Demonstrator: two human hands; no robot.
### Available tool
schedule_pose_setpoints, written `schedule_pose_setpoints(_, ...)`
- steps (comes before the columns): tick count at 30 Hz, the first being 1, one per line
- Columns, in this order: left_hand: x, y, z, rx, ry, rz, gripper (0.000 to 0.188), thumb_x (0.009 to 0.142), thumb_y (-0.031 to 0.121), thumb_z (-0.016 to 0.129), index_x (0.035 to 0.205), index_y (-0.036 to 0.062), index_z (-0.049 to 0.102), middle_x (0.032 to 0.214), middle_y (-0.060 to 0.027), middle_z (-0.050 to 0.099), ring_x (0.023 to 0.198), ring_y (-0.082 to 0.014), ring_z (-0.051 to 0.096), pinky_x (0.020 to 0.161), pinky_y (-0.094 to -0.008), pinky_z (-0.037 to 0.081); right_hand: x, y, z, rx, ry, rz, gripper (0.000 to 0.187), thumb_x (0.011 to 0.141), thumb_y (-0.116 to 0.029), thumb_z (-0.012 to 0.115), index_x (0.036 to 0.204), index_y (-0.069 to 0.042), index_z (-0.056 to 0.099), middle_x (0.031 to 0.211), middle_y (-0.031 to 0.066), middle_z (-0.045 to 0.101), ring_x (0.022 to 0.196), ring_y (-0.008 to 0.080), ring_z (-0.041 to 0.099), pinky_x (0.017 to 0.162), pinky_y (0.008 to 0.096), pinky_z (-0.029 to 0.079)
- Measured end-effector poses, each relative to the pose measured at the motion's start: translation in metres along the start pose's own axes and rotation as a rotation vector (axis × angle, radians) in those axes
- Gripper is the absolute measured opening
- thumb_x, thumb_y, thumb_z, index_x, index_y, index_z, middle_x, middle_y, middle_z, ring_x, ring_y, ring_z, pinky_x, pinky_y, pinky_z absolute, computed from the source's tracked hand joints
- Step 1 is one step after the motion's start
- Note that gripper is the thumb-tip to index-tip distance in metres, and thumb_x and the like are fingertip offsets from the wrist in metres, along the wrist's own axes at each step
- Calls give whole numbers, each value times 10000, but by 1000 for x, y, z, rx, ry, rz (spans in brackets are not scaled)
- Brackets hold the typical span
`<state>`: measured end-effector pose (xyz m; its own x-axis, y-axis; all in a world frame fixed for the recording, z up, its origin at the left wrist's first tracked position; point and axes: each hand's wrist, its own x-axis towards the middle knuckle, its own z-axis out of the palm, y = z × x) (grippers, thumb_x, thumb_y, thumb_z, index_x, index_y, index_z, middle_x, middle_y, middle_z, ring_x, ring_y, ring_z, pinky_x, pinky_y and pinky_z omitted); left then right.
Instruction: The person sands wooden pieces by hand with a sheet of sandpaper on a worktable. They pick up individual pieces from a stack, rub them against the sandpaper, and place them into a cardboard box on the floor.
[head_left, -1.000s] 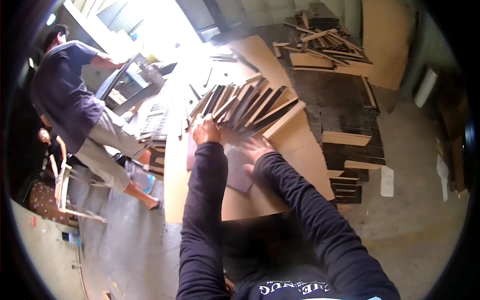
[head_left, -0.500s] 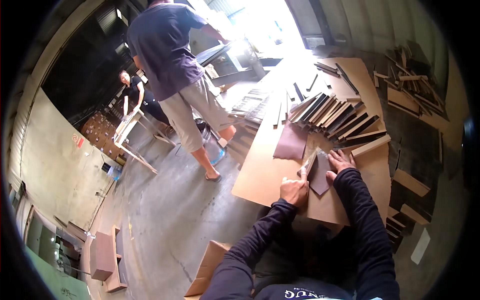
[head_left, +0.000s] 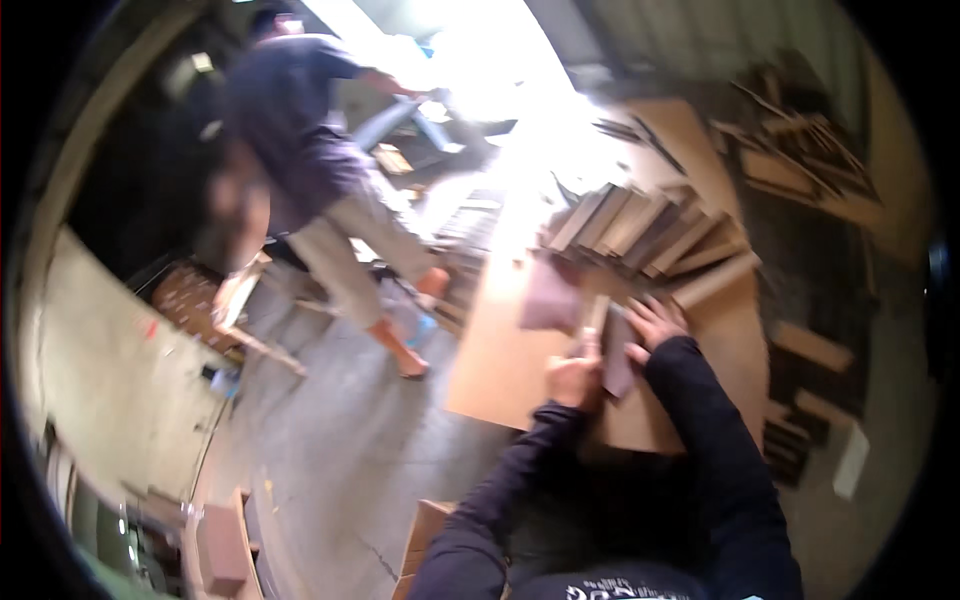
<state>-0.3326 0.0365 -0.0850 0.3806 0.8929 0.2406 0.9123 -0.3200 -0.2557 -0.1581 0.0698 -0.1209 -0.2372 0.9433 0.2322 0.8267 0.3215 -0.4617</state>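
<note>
Blur softens the whole view. My left hand is closed around the near end of a short pale wooden strip, its index finger laid along the wood. Just right of the strip lies a brownish-purple sheet, which looks like sandpaper. My right hand rests at that sheet's right edge, fingers spread and thumb toward the strip. Another brownish-purple sheet lies farther off to the left. Beyond my right hand, several wooden strips with pale and dark sides lie in a leaning row.
A brown board forms the work surface. To the right lie wood offcuts and a scrap pile. A cardboard box stands below left. One person stands beyond the table; another person is smeared farther back.
The view has shifted and blurred. The strip in my left hand now points more directly away from me. My right hand stays by the sheet. The nearer person leans toward the bright opening.
</note>
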Motion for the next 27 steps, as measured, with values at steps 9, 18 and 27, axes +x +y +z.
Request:
schedule_pose_setpoints(9, -41, 11, 37, 38, 238, 48, 393, 725, 104, 480, 1091, -15, 555, 468, -95, 537, 404, -145, 537, 402, -264, 380, -10, -20, -16, -9, -117, 148, 680, 685, -350, 628, 1280, -119, 392, 1383, 26, 305, 1309, 209, 194, 1065, 451, 97)
schedule_pose_setpoints(18, 8, 21, 41, -50, 343, 26, 421, 731, 119, 486, 1102, -79, 503, 547, -131, 587, 461, -225, 577, 477, -326, 436, -10, -6, -15, -37, -129, 156, 687, 691, -365, 619, 1291, -129, 381, 1389, 20, 295, 1310, 208, 188, 1067, 459, 81)
schedule_pose_setpoints(27, 37, 16, 31, -148, 195, -70, 426, 750, 133, 476, 1097, -114, 465, 575, -137, 605, 507, -230, 601, 524, -340, 430, -11, -17, -13, -36, -77, 136, 663, 703, -368, 614, 1286, -139, 398, 1375, 10, 321, 1299, 200, 215, 1069, 446, 102)
